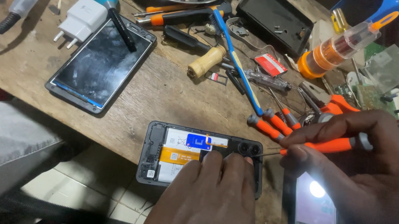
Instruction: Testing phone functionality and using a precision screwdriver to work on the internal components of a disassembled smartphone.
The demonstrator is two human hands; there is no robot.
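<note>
- While pressed flat on the opened phone [162, 155], left hand [207, 194] steadying it at the near edge of the wooden surface [160, 93]; fingers [213, 163] spread over the lower half of the exposed inside, not curled around anything.
- Right hand [353, 150] pinched around an orange-handled screwdriver [328, 145], thin tip aimed at the spot just beside the twin camera lenses [247, 149].
- Inside the opened phone: white battery [176, 137] with a blue label, orange strip [178, 156] across the middle.
- Step judged in hand: working a small screw or clip near the camera end of the frame, back cover already off.
- Next move judged to call for a steady, upright tip seated squarely in the fastener, light downward pressure, left hand holding the frame so as not to let it slide off the edge.
- Lit phone screen [315, 202] just under the right hand, seemingly giving light.
- More orange-handled screwdrivers [269, 125] lying just beyond the opened phone, near the right hand.
- Farther back: second phone with a dark, smudged screen [99, 64], black pen-like tool [123, 30] across its corner, white charger plug [81, 19] beside it.
- Blue-handled brush [236, 60], wooden-handled tool [205, 61] and clear cylinder holder with orange ends [338, 48] well apart from the work.
</note>
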